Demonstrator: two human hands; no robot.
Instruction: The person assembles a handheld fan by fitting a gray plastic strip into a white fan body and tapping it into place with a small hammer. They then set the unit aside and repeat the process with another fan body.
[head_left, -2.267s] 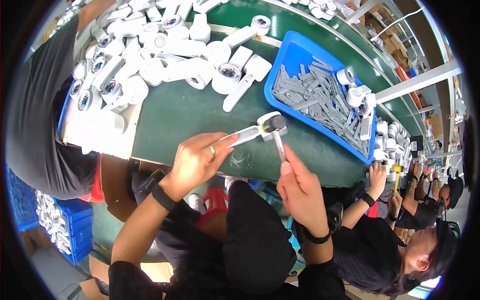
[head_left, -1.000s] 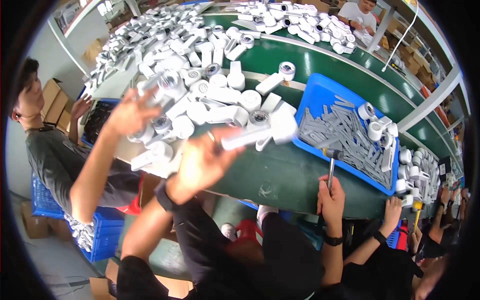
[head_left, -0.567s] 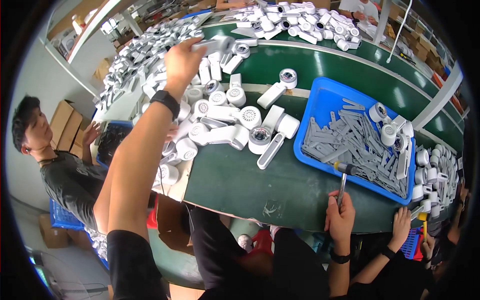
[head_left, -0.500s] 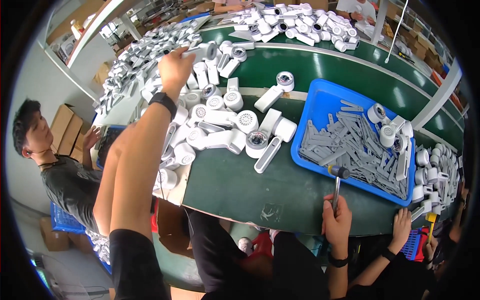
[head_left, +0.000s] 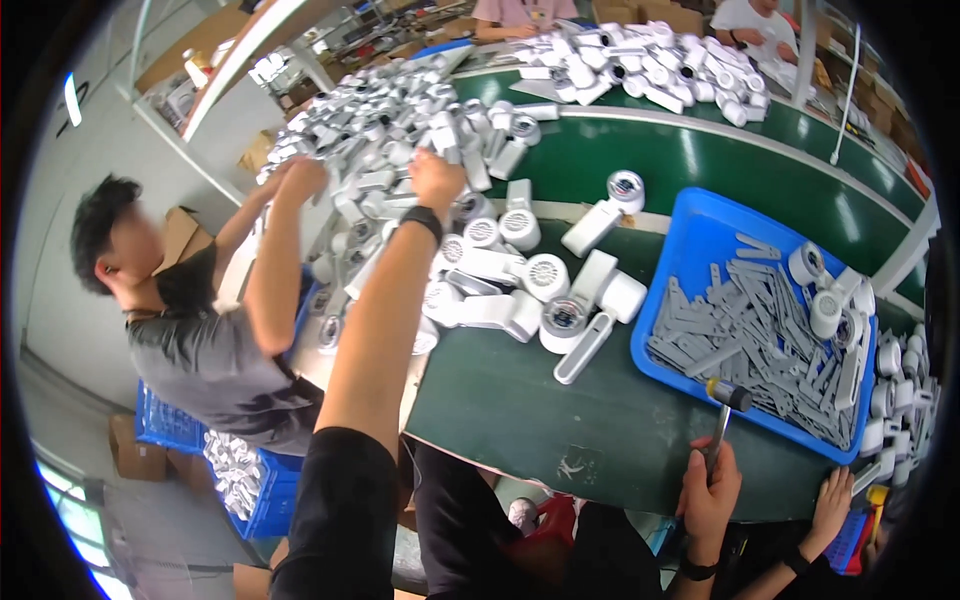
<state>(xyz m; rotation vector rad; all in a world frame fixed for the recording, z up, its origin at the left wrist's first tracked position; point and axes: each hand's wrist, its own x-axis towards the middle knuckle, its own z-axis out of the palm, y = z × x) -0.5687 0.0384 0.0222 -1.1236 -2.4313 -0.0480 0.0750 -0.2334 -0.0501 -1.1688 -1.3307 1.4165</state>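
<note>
The right hand (head_left: 710, 492) has its fingers closed around the handle of 1 small hammer (head_left: 728, 394), its head held at the near rim of a blue tray (head_left: 695, 235) containing grey strips (head_left: 745, 325). The left hand (head_left: 438, 180) extends over the pile of white units (head_left: 500, 265) on the green tabletop (head_left: 520, 420), fingers curled; whether they grip a unit cannot be told.

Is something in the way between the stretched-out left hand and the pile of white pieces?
Nothing visible is. The left hand overlaps the pile of white pieces in this view, though touching is hard to tell. The co-worker's hand is off to the left, not between.
</note>
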